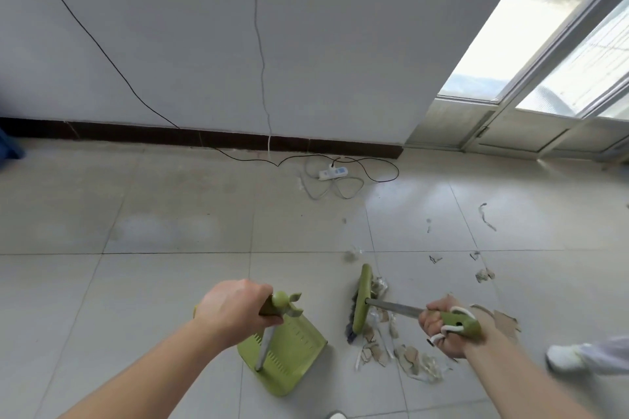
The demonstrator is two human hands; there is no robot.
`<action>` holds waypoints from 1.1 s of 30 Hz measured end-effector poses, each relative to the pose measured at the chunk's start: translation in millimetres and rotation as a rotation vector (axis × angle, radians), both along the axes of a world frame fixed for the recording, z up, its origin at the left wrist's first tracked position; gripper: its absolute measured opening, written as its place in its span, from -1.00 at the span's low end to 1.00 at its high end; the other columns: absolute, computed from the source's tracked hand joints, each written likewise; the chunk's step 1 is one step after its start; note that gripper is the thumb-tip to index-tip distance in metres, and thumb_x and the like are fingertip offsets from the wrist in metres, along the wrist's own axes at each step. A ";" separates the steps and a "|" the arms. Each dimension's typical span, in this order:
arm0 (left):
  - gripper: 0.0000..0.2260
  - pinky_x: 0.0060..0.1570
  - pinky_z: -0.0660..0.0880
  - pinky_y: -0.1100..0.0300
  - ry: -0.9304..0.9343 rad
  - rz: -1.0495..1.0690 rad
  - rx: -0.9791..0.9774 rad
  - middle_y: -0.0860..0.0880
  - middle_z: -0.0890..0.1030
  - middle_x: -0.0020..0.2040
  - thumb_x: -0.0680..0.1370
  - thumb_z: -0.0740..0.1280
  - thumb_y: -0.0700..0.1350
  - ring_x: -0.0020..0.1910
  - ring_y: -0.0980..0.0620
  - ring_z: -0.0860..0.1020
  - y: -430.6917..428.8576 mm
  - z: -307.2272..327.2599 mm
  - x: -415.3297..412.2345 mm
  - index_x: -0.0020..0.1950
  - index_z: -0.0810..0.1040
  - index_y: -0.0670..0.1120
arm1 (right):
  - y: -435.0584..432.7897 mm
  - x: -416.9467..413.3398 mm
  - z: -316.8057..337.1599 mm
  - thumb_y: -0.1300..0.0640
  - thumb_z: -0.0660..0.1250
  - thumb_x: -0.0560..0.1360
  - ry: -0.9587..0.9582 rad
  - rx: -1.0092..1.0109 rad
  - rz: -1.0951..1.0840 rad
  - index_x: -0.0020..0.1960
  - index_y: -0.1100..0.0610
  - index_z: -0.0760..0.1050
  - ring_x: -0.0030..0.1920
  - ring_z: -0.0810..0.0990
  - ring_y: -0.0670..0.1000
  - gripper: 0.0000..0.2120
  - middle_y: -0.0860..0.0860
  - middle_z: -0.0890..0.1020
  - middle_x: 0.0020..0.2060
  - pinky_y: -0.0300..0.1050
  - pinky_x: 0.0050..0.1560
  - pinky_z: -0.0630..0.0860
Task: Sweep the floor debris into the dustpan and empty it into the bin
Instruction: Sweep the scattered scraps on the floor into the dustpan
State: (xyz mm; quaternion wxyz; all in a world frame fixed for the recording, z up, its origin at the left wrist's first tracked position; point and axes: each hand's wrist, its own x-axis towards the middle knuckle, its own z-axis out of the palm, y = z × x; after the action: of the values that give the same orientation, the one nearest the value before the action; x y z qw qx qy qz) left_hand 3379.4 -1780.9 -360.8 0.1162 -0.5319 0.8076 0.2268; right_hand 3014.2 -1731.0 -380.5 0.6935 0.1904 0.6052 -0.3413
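Both arms out: L hand [235,308] fingers grip dustpan [289,355] handle, R hand [442,333] fingers grip broom [362,303]

**Open floor:** bare tiles [119,282] across the whole left side, near to far, up to the wall [306,44].

**Near centre:** dustpan [289,360] standing on the floor, its handle gripped by the left hand [235,308].

**Just right of it:** broom [361,299] head down, gripped by the right hand [442,330]; a narrow strip of tile lies between the two.

**Near right:** debris pile [401,350] against the broom head; loose scraps [485,274] farther right, with tile between them.

**Right edge:** white shoe [565,355].

**Far centre:** power strip [335,173] and looped cables [343,192] by the wall.
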 end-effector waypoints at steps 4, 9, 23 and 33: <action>-0.69 -0.45 0.17 0.23 0.010 -0.020 0.000 0.11 0.31 -0.34 0.51 0.27 0.26 -0.23 0.00 0.40 -2.7 -0.1 -17.7 -0.15 0.33 0.05 | 2.8 -6.1 -3.0 0.12 0.01 0.62 -0.012 -0.008 0.013 -0.34 0.25 0.35 -0.79 0.35 -0.03 -0.59 0.07 0.37 -0.67 -0.39 -0.78 0.25; -0.69 -0.40 0.23 0.19 -0.008 -0.018 -0.025 0.09 0.36 -0.31 0.50 0.27 0.28 -0.23 -0.01 0.42 -12.2 5.2 -29.9 -0.15 0.34 0.06 | -0.6 -14.8 -1.3 0.09 0.02 0.63 -0.037 -0.016 0.085 -0.41 0.28 0.40 -0.77 0.38 -0.01 -0.50 0.07 0.40 -0.67 -0.36 -0.77 0.29; -0.66 -0.36 0.32 0.16 -0.106 0.034 -0.123 0.09 0.44 -0.28 0.49 0.23 0.34 -0.25 0.00 0.43 -47.9 7.0 -67.7 -0.17 0.39 0.08 | -91.2 -16.9 -33.1 0.21 0.11 0.52 -0.257 -0.266 0.068 -0.24 0.12 0.26 -0.67 0.40 -0.05 -0.85 0.03 0.42 -0.57 -0.29 -0.68 0.32; -0.69 -0.45 0.26 0.23 -0.073 0.000 -0.115 0.11 0.46 -0.28 0.49 0.25 0.32 -0.26 0.02 0.46 -65.0 1.7 -114.7 -0.09 0.49 0.09 | -78.6 -103.2 -45.8 0.29 0.14 0.45 -0.242 -0.186 -0.201 -0.17 0.16 0.29 -0.66 0.38 -0.05 -0.93 0.02 0.39 -0.42 -0.26 -0.72 0.28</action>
State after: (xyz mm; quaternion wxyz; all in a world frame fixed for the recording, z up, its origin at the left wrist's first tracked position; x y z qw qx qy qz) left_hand 3264.8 -1845.9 -359.1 0.1148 -0.5457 0.8144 0.1607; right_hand 2911.0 -1809.5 -426.3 0.7382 0.2249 0.4612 -0.4380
